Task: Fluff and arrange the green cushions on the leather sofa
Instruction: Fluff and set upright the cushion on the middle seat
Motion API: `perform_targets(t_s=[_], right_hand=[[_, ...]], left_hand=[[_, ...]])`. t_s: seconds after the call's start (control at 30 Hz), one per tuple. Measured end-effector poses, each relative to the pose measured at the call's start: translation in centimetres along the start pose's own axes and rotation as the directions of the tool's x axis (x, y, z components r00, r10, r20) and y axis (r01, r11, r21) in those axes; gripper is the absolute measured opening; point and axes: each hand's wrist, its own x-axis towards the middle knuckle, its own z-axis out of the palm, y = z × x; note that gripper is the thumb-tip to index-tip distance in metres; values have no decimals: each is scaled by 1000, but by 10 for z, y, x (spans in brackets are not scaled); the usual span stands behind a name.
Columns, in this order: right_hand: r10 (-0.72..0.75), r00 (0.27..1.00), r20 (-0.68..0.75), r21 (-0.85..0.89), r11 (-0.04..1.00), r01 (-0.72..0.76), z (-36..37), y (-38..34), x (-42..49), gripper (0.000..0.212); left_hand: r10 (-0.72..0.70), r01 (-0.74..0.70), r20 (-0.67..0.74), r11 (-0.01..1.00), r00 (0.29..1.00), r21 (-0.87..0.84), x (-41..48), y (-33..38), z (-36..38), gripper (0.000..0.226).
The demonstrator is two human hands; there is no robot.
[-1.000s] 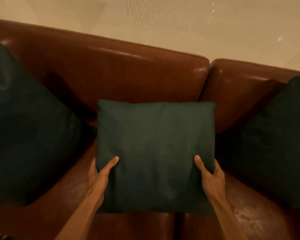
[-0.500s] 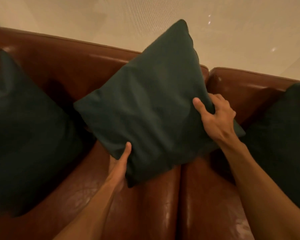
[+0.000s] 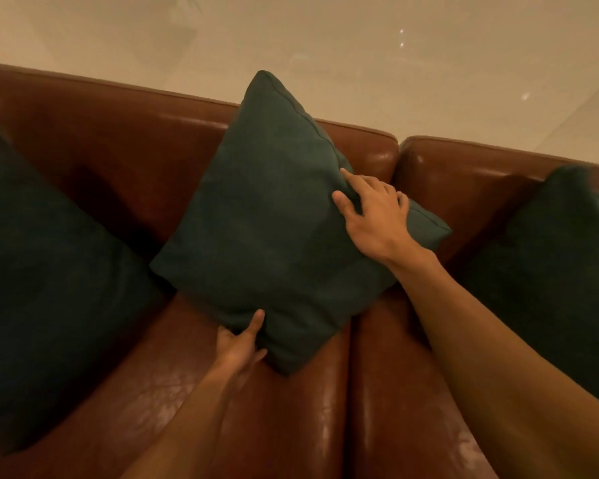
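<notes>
A dark green cushion (image 3: pixel 277 219) stands on one corner like a diamond in the middle of a brown leather sofa (image 3: pixel 125 160), its lower point on the seat by the seam between two seat pads and its top point rising above the backrest. The left hand (image 3: pixel 237 344) grasps its lower left edge with the thumb pressed on the front, while the right hand (image 3: pixel 374 216) clutches its upper right edge (fingers curled behind, thumb in front). Two more green cushions flank it, a left cushion (image 3: pixel 45 288) leaning just beside its left corner and a right cushion (image 3: pixel 561 271) beyond the right forearm, which crosses in front of it.
</notes>
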Motion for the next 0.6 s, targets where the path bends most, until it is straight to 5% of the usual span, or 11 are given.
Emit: perform_targets(t_s=[0.27,0.33,0.4,0.6], right_hand=[[37,993,-108,121,992,-23,-15,25,-45,48],[32,992,-122,190,982,-8,-24,32,-63,42],[57,991,-122,284,959,-21,-35,38,-85,32],[294,938,-184,415,888,-197,-85,59,-164,23]], left_hand=[[87,-6,-238,947,967,322,-9,2,-10,56],[102,-17,-232,940,967,341,-33,9,-5,30],[102,-32,-155,917,983,399,-61,12,6,9],[14,-237,332,729,943,642,-132,16,65,17]])
